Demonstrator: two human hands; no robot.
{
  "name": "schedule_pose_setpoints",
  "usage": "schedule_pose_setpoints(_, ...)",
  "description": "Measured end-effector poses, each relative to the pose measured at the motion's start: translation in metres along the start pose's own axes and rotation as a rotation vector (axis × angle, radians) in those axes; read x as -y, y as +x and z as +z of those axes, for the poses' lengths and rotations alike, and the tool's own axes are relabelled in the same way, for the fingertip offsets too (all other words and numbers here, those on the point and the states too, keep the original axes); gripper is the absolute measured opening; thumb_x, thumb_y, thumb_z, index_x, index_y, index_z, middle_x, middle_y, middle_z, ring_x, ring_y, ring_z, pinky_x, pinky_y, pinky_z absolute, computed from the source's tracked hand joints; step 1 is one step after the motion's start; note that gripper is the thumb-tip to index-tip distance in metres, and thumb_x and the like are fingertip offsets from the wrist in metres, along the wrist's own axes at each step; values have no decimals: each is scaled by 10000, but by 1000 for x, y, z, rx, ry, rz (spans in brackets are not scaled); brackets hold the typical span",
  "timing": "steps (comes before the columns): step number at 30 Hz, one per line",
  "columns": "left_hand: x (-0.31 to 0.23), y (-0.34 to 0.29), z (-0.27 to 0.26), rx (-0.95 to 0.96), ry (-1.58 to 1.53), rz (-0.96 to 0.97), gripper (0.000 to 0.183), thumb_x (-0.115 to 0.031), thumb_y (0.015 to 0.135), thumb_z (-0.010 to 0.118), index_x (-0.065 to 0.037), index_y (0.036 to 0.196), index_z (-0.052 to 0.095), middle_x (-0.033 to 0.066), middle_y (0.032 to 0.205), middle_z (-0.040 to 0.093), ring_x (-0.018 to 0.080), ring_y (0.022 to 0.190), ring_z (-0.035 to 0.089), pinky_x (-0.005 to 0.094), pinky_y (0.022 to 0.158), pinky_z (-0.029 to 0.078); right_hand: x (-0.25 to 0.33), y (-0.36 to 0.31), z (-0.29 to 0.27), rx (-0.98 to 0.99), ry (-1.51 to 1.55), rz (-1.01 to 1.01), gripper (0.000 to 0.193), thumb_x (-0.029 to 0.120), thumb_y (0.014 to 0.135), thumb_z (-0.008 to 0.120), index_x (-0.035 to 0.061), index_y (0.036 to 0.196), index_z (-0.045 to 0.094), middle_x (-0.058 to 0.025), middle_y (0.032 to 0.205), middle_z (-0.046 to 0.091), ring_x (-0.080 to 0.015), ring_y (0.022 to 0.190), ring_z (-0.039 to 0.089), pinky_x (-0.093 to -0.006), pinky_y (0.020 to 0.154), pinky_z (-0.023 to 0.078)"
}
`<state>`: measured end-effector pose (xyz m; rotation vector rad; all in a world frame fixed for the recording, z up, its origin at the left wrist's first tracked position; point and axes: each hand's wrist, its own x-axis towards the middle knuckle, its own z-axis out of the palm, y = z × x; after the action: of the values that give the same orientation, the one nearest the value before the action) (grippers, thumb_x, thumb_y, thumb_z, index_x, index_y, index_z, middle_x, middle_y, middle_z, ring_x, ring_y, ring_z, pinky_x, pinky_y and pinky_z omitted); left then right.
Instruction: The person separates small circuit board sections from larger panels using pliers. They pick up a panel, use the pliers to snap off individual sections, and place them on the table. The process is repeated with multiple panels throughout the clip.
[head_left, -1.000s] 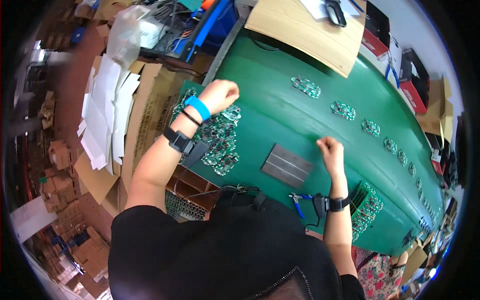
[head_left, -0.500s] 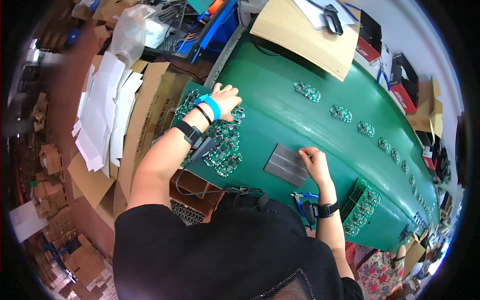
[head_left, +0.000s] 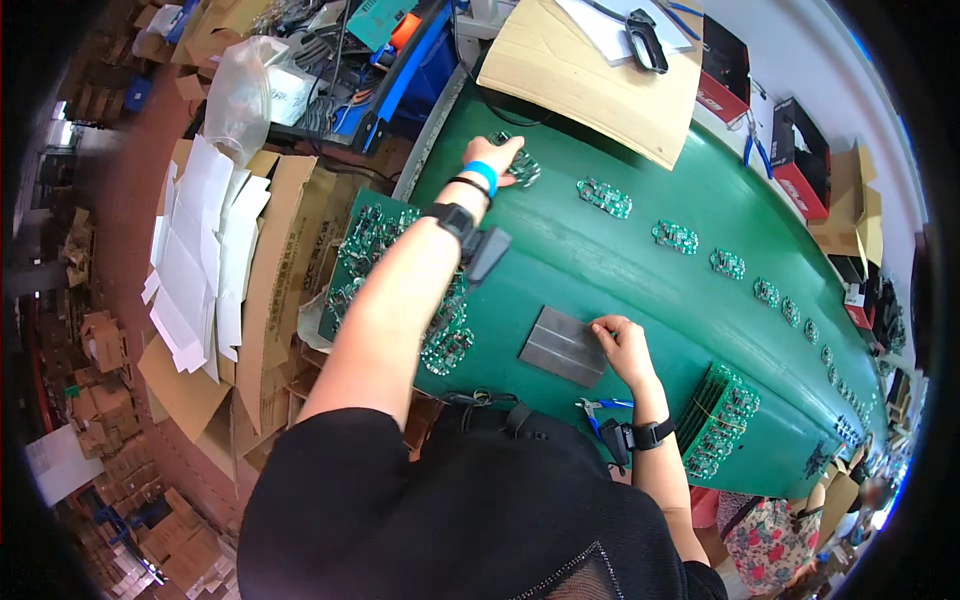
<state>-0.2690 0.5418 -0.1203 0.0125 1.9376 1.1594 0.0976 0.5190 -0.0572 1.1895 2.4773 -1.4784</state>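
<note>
At the far side of the green work surface, my left hand (head_left: 492, 160) grips a small green circuit board (head_left: 524, 168), its fingers closed around the board's near side. Nearer to me, a heap of similar boards (head_left: 375, 235) lies partly hidden under my left forearm. My right hand (head_left: 626, 352) is closed in a pinch at the upper right edge of a dark grey grooved plate (head_left: 562, 347). Its fingertips touch or nearly touch the plate; whether something small is between them I cannot make out. Blue-handled pliers (head_left: 600, 410) lie beside my right wrist.
Spaced single boards (head_left: 604, 198) run in a row towards the far right. A banded stack of boards (head_left: 715, 425) stands right of my forearm. Cardboard (head_left: 590, 85) with a black-handled tool covers the back. White sheets (head_left: 195, 250) fill a carton at left. Another person (head_left: 770, 535) is at lower right.
My left hand has moved from the heap up and away to the far side, now with a circuit board in it. My right hand has stayed by the grey plate.
</note>
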Motion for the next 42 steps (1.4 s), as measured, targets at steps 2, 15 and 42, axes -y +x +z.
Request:
schedule_pose_setpoints(2,0,1,26,-206,-62,-1,609,-300,751,770,96,1097,461,180,898,621,265,738,666,416,551,602,6,2,-1,1,-1,-25,142,108,837,613,-14,883,669,-192,847,659,-340,817,633,-385,744,496)
schedule_pose_setpoints(15,-7,-34,-113,342,1026,640,286,-275,767,727,-14,832,630,93,680,639,201,620,621,338,576,506,-30,-10,-8,-44,-13,-11,167,128,862,603,-6,928,678,-175,873,668,-281,756,638,-350,677,497)
schedule_pose_setpoints(42,24,-138,-119,465,879,803,289,-227,821,664,-27,1028,647,153,971,622,287,937,612,370,840,495,-19,-141,-47,-243,-124,375,174,130,823,663,-34,766,650,-180,678,609,-271,595,602,-346,558,455)
